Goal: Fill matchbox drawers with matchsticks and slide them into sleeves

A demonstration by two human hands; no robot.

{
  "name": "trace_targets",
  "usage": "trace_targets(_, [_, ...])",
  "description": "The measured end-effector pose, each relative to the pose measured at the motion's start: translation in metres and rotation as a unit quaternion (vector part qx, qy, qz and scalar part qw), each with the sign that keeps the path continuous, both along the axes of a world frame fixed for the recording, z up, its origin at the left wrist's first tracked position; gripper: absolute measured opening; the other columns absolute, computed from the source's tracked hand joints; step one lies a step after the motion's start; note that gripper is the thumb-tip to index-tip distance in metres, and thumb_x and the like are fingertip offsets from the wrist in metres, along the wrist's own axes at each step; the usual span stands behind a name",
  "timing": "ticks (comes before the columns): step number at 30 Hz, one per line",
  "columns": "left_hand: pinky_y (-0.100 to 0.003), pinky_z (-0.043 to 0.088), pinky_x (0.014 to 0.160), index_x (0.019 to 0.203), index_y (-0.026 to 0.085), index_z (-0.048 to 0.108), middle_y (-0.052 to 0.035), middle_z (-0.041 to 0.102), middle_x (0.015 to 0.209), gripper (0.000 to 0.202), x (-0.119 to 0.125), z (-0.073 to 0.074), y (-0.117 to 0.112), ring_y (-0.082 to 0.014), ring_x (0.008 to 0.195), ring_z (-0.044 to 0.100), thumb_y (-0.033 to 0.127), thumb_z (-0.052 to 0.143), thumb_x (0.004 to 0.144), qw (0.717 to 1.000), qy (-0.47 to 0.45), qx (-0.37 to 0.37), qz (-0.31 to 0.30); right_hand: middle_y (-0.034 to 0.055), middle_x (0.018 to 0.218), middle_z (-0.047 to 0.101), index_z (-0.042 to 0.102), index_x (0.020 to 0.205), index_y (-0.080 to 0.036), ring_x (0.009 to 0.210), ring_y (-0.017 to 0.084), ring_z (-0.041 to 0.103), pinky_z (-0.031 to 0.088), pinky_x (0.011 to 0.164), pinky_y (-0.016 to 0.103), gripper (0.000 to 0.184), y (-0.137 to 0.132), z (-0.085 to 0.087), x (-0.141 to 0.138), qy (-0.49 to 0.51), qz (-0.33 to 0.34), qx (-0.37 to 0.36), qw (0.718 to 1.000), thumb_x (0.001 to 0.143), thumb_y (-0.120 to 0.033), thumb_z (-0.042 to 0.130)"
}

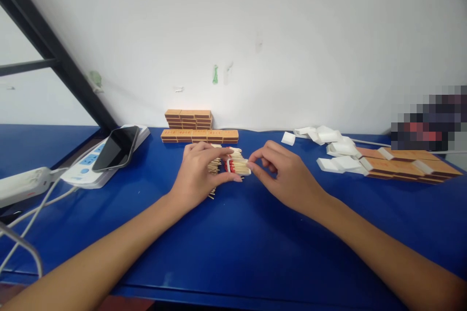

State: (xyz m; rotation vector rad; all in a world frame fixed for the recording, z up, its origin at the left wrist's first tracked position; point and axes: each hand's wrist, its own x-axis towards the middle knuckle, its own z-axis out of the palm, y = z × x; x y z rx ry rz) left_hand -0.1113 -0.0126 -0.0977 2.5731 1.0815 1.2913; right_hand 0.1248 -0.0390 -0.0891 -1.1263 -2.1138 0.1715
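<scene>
My left hand (pixel 200 172) is curled over a loose pile of wooden matches (pixel 215 165) on the blue table (pixel 233 243), its thumb and fingers gripping a small white tray of red-tipped matches (pixel 238 165). My right hand (pixel 282 170) meets it from the right, fingertips pinched against the tray's right end. Both hands are closed on the tray, low over the table's middle.
Stacked brown matchbox sleeves (pixel 193 126) stand against the wall behind the hands. White inner trays (pixel 337 148) and flat brown sleeves (pixel 404 163) lie at the right. A phone (pixel 116 148) rests on a white power strip (pixel 85 167) at the left, with cables.
</scene>
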Motion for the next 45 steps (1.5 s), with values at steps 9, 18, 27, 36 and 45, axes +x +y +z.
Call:
trace_targets(9, [-0.033,0.043,0.089,0.113,0.024,0.074,0.0055,0.071,0.102,0.058,-0.009,0.002,0.009,-0.0202,0.094,0.063,0.020,0.106,0.066,0.998,-0.021,-0.012,0.065,0.0030,0.095,0.056,0.073,0.106,-0.021,0.075,0.014,0.056,0.044,0.071,0.029,0.018,0.003,-0.018,-0.002,-0.104,0.083,-0.074,0.988,0.101,-0.018,0.056])
trace_targets(18, [-0.035,0.043,0.090,0.114,0.025,0.073,0.0055,0.071,0.103,0.056,-0.007,0.004,0.007,-0.0201,0.096,0.063,0.024,0.106,0.068,0.997,-0.005,-0.023,0.069,0.0023,0.096,0.058,0.069,0.098,-0.020,0.073,0.014,0.056,0.044,0.069,0.029,0.011,0.003,-0.019,-0.004,-0.098,0.076,-0.101,0.987,0.100,-0.017,0.059])
trace_targets(27, [-0.035,0.041,0.090,0.113,0.025,0.073,0.0050,0.071,0.103,0.056,-0.007,0.003,0.006,-0.0209,0.096,0.063,0.023,0.106,0.067,0.998,-0.005,-0.016,0.063,0.0033,0.097,0.057,0.071,0.106,-0.021,0.075,0.014,0.057,0.045,0.072,0.029,0.015,0.003,-0.021,-0.003,-0.104,0.079,-0.092,0.987,0.101,-0.019,0.057])
trace_targets(36, [-0.035,0.043,0.089,0.114,0.026,0.074,0.0024,0.071,0.103,0.054,-0.008,0.003,0.008,-0.0229,0.096,0.063,0.026,0.106,0.070,0.996,0.009,-0.038,0.077,0.0036,0.098,0.058,0.063,0.094,-0.019,0.076,0.015,0.057,0.045,0.072,0.030,0.013,0.001,-0.015,-0.005,-0.130,0.073,-0.132,0.980,0.103,-0.021,0.054])
trace_targets(45, [-0.033,0.045,0.086,0.112,0.023,0.075,0.0017,0.071,0.099,0.054,-0.009,0.002,0.011,-0.0224,0.094,0.063,0.029,0.107,0.068,0.996,0.016,-0.059,0.067,0.0035,0.099,0.060,0.067,0.098,-0.021,0.081,0.016,0.058,0.046,0.074,0.031,0.011,-0.001,-0.003,0.004,-0.141,0.097,-0.170,0.970,0.103,-0.024,0.058])
